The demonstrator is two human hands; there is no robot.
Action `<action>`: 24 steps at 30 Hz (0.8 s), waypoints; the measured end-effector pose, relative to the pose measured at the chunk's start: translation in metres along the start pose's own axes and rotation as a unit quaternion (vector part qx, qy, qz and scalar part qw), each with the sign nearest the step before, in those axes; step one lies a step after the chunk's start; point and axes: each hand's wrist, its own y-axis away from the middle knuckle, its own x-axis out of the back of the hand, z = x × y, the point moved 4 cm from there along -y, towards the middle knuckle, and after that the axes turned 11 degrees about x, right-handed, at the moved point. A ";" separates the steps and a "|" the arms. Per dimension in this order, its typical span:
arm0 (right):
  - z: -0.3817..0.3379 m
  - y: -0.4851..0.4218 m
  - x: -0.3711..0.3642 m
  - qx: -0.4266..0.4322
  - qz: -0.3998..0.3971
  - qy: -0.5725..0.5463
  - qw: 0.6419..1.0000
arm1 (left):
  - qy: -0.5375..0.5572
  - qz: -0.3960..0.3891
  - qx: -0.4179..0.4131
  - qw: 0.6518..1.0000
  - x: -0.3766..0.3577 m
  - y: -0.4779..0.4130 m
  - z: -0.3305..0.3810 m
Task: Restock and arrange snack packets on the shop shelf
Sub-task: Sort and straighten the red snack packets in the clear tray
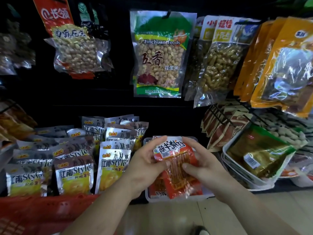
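Head view: a red snack packet with a clear window showing reddish-brown strips is held between both hands, low in the middle of the frame. The left hand is closed on the packet's left edge, with the thumb pressed on the front and the fingers curled over the upper left corner. The right hand is closed on the right edge in the same way, so each grip is wrapped round the packet and nothing else is held. The packet is tilted, with its printed top turned away from the camera, and is held above a clear tray in which more red packets are lying. Whether the held packet touches those beneath cannot be told.

Just left of the tray, silver-and-yellow packets are stood in rows, and a red basket is seen in front of them. To the right, a gold-and-green packet is lying in stacked white tubs. On the dark back wall above, a green-topped peanut packet is hung from a hook, flanked by a red-topped peanut packet on the left and packets of peanuts in the shell and orange packets on the right. A pale tiled floor is visible below the forearms.
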 end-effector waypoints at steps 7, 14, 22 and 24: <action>0.000 0.001 0.009 0.065 0.109 0.062 0.990 | -0.070 -0.016 0.012 0.997 -0.007 0.001 0.001; -0.006 0.003 0.009 0.065 0.089 0.083 0.990 | -0.176 -0.007 0.032 0.984 -0.014 -0.009 -0.012; -0.018 0.001 -0.011 0.028 -0.014 0.008 0.999 | -0.094 0.009 -0.037 0.995 -0.026 -0.006 0.003; -0.015 0.000 -0.010 0.025 0.003 0.008 1.000 | -0.113 0.038 -0.048 0.992 -0.017 -0.009 0.001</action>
